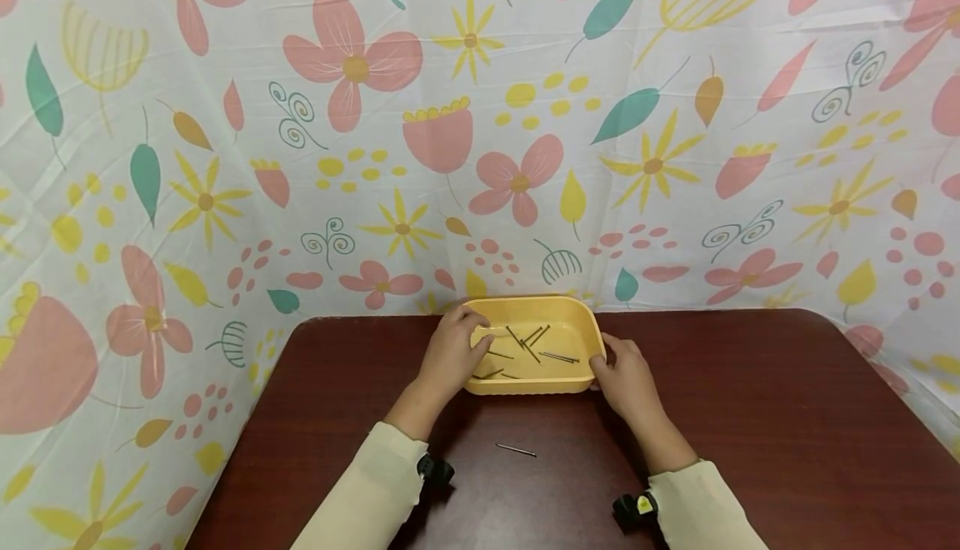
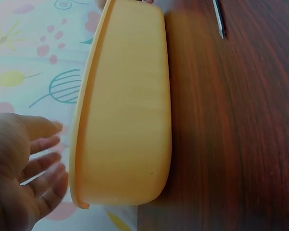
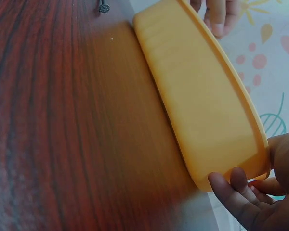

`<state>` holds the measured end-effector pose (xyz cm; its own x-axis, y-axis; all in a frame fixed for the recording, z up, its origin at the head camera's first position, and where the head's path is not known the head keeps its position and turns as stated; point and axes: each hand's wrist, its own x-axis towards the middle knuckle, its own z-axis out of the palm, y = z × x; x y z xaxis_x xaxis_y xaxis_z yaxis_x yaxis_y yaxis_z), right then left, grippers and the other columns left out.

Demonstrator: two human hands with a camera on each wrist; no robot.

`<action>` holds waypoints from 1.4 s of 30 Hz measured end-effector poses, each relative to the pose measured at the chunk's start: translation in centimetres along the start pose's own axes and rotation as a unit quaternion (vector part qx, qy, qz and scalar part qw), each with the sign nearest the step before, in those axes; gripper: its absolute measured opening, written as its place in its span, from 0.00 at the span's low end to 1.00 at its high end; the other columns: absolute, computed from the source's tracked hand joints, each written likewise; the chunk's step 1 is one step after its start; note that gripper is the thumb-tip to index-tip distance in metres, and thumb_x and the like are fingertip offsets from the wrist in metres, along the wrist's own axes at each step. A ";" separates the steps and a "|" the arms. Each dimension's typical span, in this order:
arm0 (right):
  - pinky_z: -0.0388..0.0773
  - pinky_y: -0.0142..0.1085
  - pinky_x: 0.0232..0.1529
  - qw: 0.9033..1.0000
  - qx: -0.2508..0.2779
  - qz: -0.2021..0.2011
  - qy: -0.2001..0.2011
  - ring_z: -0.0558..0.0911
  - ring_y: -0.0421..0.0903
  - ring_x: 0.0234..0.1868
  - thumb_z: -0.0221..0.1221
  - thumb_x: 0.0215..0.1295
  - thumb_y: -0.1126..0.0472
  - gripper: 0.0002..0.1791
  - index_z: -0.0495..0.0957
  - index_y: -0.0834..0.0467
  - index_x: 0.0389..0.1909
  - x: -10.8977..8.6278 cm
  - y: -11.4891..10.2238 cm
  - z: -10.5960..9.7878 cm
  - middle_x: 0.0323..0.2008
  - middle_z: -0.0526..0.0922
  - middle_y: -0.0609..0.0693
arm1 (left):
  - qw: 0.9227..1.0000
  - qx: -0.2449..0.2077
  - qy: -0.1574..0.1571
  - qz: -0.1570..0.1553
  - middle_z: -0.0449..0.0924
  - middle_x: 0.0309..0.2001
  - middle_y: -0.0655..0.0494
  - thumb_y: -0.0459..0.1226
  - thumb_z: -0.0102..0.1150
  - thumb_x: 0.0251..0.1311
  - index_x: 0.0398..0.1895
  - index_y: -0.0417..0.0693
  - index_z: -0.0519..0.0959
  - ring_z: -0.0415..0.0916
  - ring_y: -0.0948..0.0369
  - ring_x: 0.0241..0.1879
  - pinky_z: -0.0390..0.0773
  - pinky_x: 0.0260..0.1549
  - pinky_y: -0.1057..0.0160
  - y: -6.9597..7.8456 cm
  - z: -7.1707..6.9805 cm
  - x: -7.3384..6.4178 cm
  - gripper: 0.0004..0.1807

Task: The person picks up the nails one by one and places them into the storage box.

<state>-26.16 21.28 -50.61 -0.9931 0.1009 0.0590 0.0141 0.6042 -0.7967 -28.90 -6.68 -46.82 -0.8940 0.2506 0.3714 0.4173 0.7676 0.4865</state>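
Note:
A yellow plastic tray [image 1: 525, 386] stands at the far edge of the table, with several dark metal nails [image 1: 558, 357] scattered on its floor. My right hand [image 1: 628, 379] grips the tray's right end, thumb at the rim; in the right wrist view its fingertips [image 3: 221, 185] press the tray's outer wall [image 3: 207, 106]. Over the left end hovers my left hand [image 1: 450, 350], its fingers loosely bent. The left wrist view shows that hand [image 2: 24, 168] beside the tray wall [image 2: 125, 106], apart from it, with nothing visible in its grasp. One loose nail [image 1: 516, 450] lies on the table in front of the tray.
The dark red-brown wooden table [image 1: 750, 417] has rounded far corners. Behind it and along its sides hangs a white cloth [image 1: 525, 258] with printed flowers and leaves, close to the tray's back rim. A black wrist camera [image 1: 435, 471] sits on the left sleeve, another [image 1: 633, 510] on the right.

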 end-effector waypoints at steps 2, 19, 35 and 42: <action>0.83 0.31 0.29 1.000 0.000 -0.001 0.000 0.82 0.43 0.25 0.48 0.71 0.61 0.32 0.62 0.72 0.72 0.0 0.0 0.0 0.60 0.68 0.68 | 1.000 -0.009 0.007 -0.006 0.75 0.59 0.50 0.43 0.65 0.67 0.56 0.47 0.82 0.72 0.50 0.62 0.79 0.55 0.53 0.0 0.0 0.0 0.18; 0.83 0.30 0.29 1.000 0.003 0.002 -0.001 0.81 0.43 0.25 0.48 0.71 0.62 0.32 0.62 0.72 0.73 0.0 -0.1 0.0 0.60 0.68 0.68 | 1.000 -0.019 -0.005 -0.015 0.70 0.68 0.48 0.49 0.63 0.68 0.62 0.49 0.79 0.66 0.48 0.70 0.74 0.63 0.49 -0.1 -0.4 -0.4 0.24; 0.83 0.31 0.29 1.000 -0.008 0.002 0.000 0.84 0.46 0.27 0.47 0.71 0.61 0.32 0.62 0.71 0.73 0.1 0.2 0.0 0.60 0.68 0.68 | 0.998 -0.043 -0.032 0.032 0.76 0.60 0.53 0.47 0.63 0.68 0.61 0.49 0.80 0.74 0.54 0.61 0.78 0.57 0.52 1.2 -1.3 -1.9 0.22; 0.83 0.30 0.29 1.000 -0.006 -0.001 0.003 0.85 0.46 0.26 0.47 0.70 0.61 0.32 0.63 0.71 0.72 0.2 0.1 0.1 0.60 0.69 0.68 | 0.997 -0.032 -0.043 0.060 0.78 0.55 0.55 0.46 0.65 0.67 0.58 0.50 0.81 0.76 0.56 0.58 0.79 0.55 0.55 2.0 -1.5 -3.0 0.20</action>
<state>-26.33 21.33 -50.75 -0.9925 0.1048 0.0637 0.0140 0.6131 -0.7899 -25.15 -6.80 -45.75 -0.8464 0.3898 0.3629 0.5294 0.6907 0.4926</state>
